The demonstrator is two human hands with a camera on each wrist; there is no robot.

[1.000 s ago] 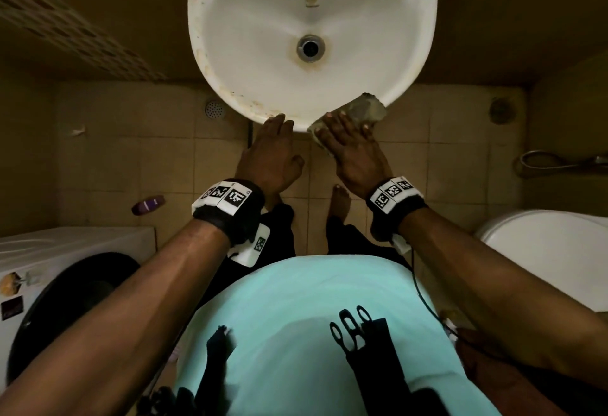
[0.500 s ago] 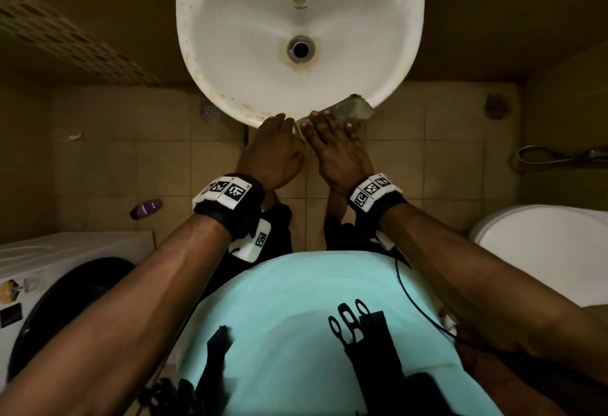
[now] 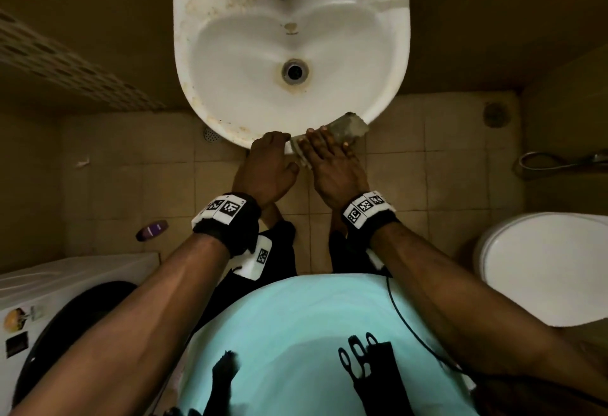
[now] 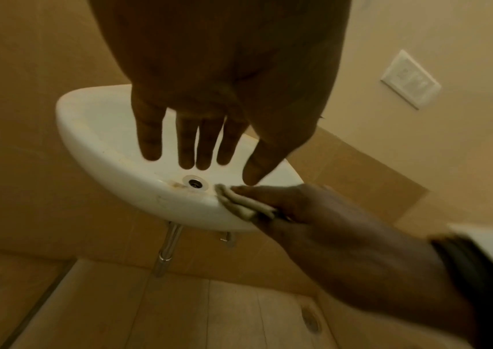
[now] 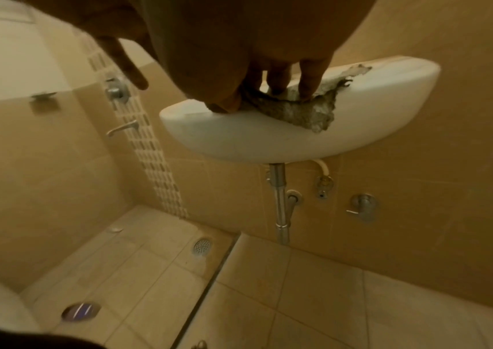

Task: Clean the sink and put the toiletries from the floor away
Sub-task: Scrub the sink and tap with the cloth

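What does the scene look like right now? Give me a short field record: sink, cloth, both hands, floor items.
sink: white basin, brown stains on the left rim and around the drain
cloth: grey rag draped over the front rim
right hand: presses the rag onto the rim with straight fingers
left hand: fingers extended, resting on the front rim beside the rag, holds nothing
floor: purple bottle lying on the tiles near the washing machine
toiletries step: not started

Black wristbands [image 3: 230, 228] with checkered tags, mint shirt [image 3: 296, 333], thin black cable [image 3: 411, 327].
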